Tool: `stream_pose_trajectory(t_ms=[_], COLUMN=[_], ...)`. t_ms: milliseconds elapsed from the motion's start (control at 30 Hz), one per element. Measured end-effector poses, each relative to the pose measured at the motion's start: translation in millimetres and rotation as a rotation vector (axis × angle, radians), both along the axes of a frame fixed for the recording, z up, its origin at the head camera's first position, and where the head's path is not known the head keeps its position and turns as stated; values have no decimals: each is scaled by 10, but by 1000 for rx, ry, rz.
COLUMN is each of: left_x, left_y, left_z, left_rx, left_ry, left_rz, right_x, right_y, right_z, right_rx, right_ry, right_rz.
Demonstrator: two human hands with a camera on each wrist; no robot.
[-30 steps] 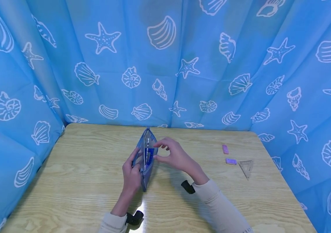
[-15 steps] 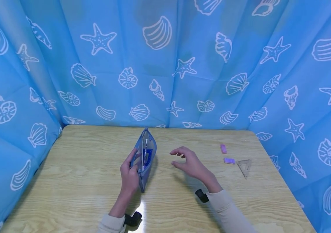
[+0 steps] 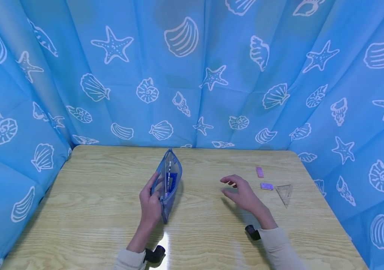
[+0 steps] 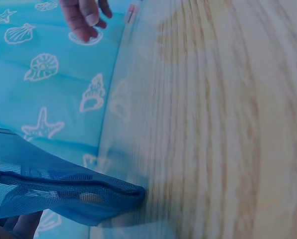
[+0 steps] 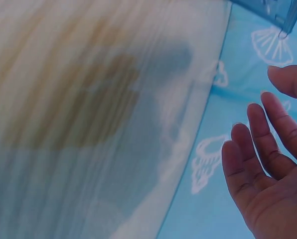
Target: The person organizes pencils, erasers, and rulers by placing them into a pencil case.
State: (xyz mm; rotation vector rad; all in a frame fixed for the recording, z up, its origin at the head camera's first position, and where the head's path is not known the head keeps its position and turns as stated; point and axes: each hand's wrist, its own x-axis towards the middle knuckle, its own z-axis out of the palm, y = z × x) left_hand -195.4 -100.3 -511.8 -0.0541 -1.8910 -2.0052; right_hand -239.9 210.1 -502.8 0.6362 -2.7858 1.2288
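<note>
My left hand grips the blue mesh pencil case, standing on edge mid-table with its top gaping. My right hand hovers over the grainy wooden table, fingers loosely spread and holding nothing, near two small purple erasers and a clear plastic triangle.

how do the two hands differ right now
The left hand grips the blue mesh pouch, fingers curled round its edge; the right hand holds nothing, fingers relaxed above the table. The left is at the pouch; the right is nearer the purple erasers. Both wear cream sleeves.
</note>
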Motion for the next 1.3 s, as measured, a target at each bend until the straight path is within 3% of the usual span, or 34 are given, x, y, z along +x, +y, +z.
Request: stream_pose_trajectory(t_ms=[633,967,1300], left_x=[-35,-9,1], left_y=[12,-5,-18], left_z=[-2,-6,-17], left_rx=[-32,-32,-13], left_ry=[7,-8,-15], left_rz=[-2,3,7], right_x=[88,111,23], right_y=[743,1027,1216], right_z=[-41,-9,38], right_rx=[96,166,309], right_ry=[42,-9,-157], right_rz=[-160,-285,-413])
